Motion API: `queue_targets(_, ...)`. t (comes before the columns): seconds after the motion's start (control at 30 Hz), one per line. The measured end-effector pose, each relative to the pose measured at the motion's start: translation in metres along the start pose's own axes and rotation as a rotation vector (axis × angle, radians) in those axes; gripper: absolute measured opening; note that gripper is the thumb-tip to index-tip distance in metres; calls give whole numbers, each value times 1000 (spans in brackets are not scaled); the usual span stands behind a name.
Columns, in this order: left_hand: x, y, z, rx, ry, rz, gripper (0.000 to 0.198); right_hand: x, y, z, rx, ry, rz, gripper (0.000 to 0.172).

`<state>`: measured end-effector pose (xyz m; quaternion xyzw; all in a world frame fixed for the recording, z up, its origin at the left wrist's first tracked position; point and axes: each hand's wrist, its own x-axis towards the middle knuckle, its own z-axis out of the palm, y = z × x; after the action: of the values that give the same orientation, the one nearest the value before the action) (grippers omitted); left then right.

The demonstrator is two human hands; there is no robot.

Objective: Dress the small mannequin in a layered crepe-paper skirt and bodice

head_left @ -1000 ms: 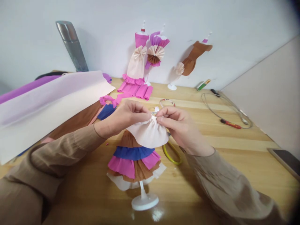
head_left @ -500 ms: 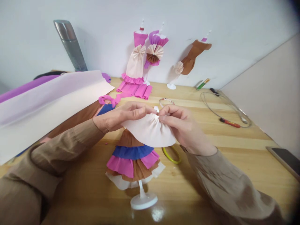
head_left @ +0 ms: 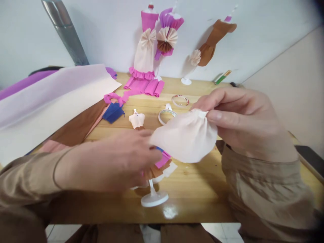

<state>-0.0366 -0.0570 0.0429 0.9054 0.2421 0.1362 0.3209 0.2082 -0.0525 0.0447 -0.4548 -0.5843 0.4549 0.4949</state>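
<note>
My right hand pinches the gathered top of a piece of off-white crepe paper, which flares out below like a small ruffle. My left hand is smeared by motion, and its fingertips lie near the left edge of that piece; whether they grip anything cannot be made out. Behind the left hand stands a miniature dress form with a white bodice and a tiered paper skirt in blue, pink, brown and white. The hand hides much of the skirt. Its round white base rests on the wooden table.
Rolls of tape and a ring-shaped band lie beyond the form. Dressed mannequins line the wall. Large paper sheets and a blue scrap lie left, a grey bottle behind them. A phone lies right.
My right hand has lifted the white crepe piece away from the dress form, to the right and nearer. My left hand has come down in front of the skirt. The view has tilted down.
</note>
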Motion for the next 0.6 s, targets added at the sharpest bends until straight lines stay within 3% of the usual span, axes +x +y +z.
queue_targets(0.03,-5,3,9,183,-110,97,37,-1,-2,0,-4,-4,0,13)
queue_targets(0.1,-13,6,26,429,-124,146,54,-3,-4,1,-11,-3,-6,10)
queue_targets(0.23,-17,4,48,689,-75,181,54,-3,-6,2,-14,18,-40,5)
queue_targets(0.37,-15,1,50,712,-87,205,54,-6,-6,1,-27,-29,-34,7)
queue_targets(0.6,-12,3,40,493,-194,127,57,-6,-4,-1,-38,-36,-30,9)
